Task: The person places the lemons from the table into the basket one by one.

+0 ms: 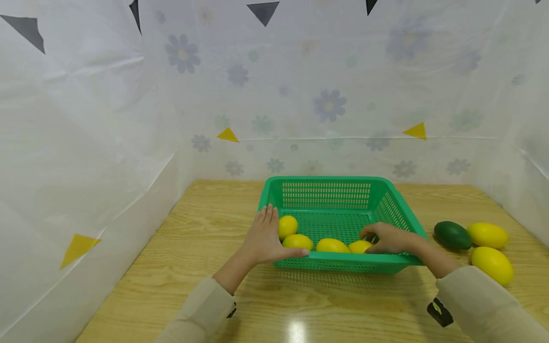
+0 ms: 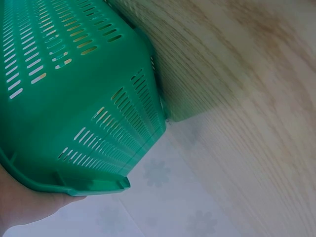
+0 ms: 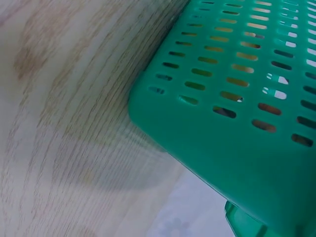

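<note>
A green plastic basket (image 1: 326, 178) with slotted walls sits on the table. My left hand (image 1: 263, 240) rests on its front-left corner, fingers straight along the left rim and thumb along the front rim. Inside, along the front and left, lie yellow lemons: one at the left (image 1: 288, 226), one at the front-left corner (image 1: 298, 242), another at the front middle (image 1: 332, 245). Reaching over the front-right rim, my right hand (image 1: 389, 238) has its fingers curled on a further lemon (image 1: 359, 246). Both wrist views show mostly the basket's outer walls (image 2: 74, 118); the right hand is out of its wrist view.
Right of the basket, a dark green avocado-shaped fruit (image 1: 452, 235) lies beside two yellow lemons, one behind (image 1: 488, 235) and one in front (image 1: 492, 265). The wooden table (image 1: 206, 224) ends at white floral sheeting (image 1: 291, 95) behind and at the sides.
</note>
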`<state>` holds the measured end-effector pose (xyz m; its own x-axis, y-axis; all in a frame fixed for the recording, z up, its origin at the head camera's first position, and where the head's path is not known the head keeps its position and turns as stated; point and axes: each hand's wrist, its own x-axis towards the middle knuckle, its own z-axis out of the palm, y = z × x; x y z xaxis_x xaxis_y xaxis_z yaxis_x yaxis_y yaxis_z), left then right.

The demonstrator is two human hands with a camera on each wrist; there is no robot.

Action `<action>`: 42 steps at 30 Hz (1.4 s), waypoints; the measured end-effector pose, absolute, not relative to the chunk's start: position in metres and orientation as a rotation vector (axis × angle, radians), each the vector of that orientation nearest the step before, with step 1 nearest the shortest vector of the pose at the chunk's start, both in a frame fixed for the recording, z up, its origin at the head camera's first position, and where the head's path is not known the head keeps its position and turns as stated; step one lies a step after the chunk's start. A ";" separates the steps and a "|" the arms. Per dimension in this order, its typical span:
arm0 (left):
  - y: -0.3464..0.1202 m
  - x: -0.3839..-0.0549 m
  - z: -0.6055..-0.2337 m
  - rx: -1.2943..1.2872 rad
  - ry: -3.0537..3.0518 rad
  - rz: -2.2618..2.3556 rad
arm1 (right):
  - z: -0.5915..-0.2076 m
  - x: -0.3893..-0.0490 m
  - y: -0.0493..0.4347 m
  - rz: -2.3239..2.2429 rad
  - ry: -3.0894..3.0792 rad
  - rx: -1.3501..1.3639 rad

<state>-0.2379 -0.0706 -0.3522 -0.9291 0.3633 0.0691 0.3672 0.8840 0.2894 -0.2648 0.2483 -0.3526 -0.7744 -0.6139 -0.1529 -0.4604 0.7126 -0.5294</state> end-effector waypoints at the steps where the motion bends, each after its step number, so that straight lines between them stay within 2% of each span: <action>1: -0.071 -0.238 -0.352 -0.591 -3.038 -0.467 | -0.353 -0.265 0.250 -0.691 2.600 -0.849; 9: -0.072 -0.238 -0.354 -0.601 -3.035 -0.465 | -0.360 -0.270 0.260 -0.801 2.696 -0.953; 27: -0.072 -0.238 -0.353 -0.591 -3.030 -0.482 | -0.341 -0.253 0.266 -0.866 3.270 -0.703; 42: -0.073 -0.240 -0.354 -0.613 -3.027 -0.464 | -0.350 -0.254 0.298 -0.934 3.468 -0.636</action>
